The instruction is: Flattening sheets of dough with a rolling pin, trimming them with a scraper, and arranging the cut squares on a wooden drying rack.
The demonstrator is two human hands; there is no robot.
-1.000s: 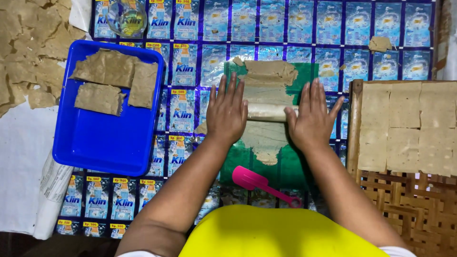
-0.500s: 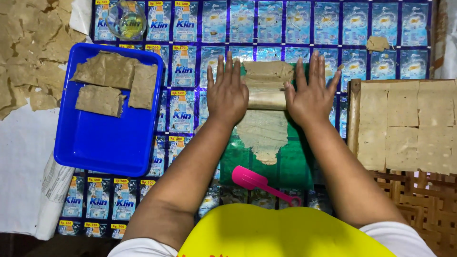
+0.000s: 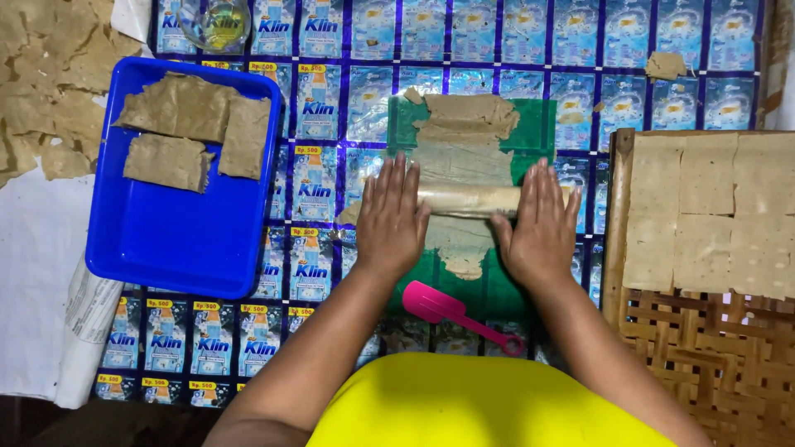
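- While we press down, our left hand (image 3: 392,217) and right hand (image 3: 538,222) lie flat and open-fingered, gripping nothing.
- Between and under them lies the rolling pin (image 3: 468,200), across the dough sheet (image 3: 460,136).

my hands on the rolling pin (image 3: 468,200) over the dough (image 3: 464,132), scraper (image 3: 451,309) just nearer me, tray (image 3: 178,248) off left, woven rack (image 3: 704,348) right, glass bowl (image 3: 214,23) far back

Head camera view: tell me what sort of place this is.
Probably a home or small-workshop food-making spot on the floor. Both hands roll a rolling pin over thin dough; cut sheets sit in a blue tray and on a woven bamboo rack.
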